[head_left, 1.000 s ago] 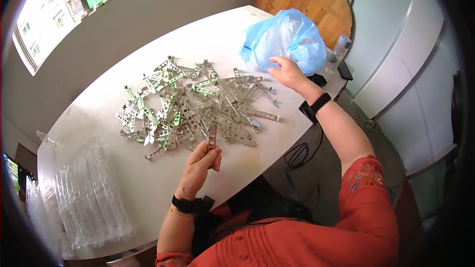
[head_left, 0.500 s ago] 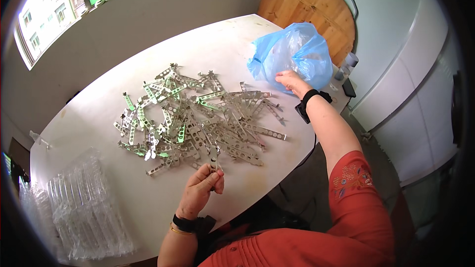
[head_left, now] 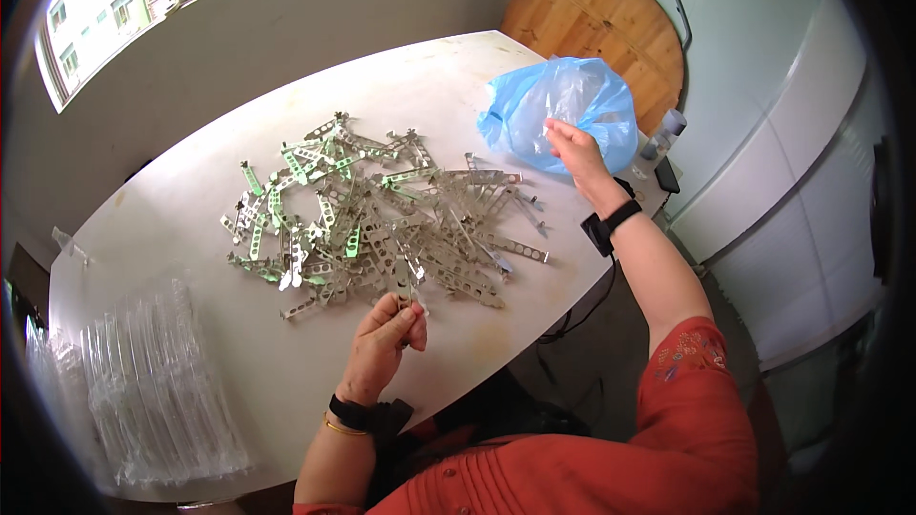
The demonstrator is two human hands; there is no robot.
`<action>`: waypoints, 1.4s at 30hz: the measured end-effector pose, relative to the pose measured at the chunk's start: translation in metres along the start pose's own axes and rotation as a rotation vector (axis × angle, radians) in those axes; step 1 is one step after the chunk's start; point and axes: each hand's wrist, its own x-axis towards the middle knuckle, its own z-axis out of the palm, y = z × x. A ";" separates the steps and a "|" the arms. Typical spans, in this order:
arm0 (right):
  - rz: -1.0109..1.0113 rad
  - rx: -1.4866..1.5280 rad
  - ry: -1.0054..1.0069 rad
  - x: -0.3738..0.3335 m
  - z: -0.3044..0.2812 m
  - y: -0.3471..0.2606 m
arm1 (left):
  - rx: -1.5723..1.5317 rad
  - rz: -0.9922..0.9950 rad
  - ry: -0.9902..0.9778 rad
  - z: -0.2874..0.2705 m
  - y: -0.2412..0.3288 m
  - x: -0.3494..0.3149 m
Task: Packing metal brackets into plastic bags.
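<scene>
White and rounded at its corners, the surface [head_left: 286,105] fills most of the view, set against a grey wall with a window at the upper left. Behind its far right end leans a round wooden board [head_left: 611,29] in a dark metal frame.

A loose heap of flat metal brackets [head_left: 382,219] lies spread across the middle of the surface, silvery strips with punched holes, some showing green on the left side of the heap. The left hand [head_left: 386,339] sits at the near edge just below the heap, fingers pressed together and pinching one small bracket [head_left: 412,298] upright between thumb and fingertips. A dark band and a thin gold bangle ring that wrist.

The right hand [head_left: 572,148] reaches out to the far right, fingers closed on the crumpled edge of a translucent blue plastic bag [head_left: 563,100] that rests on the surface near its right end, well apart from the pinched bracket. A black watch sits on that wrist, and the sleeve is orange-red.

At the lower left corner lies a stack of clear plastic packaging [head_left: 143,391], ribbed and see-through, unlabelled as far as can be told.
</scene>
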 end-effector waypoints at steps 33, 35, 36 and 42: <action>-0.264 -0.149 -0.638 -0.253 0.097 -0.086 | 0.216 0.051 -0.062 -0.005 -0.001 -0.003; -0.310 -0.105 -0.614 -0.251 0.096 -0.090 | 0.253 0.040 -0.059 -0.012 -0.003 0.000; -0.227 -0.090 -0.587 -0.247 0.093 -0.092 | 0.270 0.034 -0.057 -0.014 -0.004 0.001; 0.129 0.181 -0.280 -0.197 0.067 -0.085 | 0.343 -0.009 -0.160 -0.001 0.002 -0.004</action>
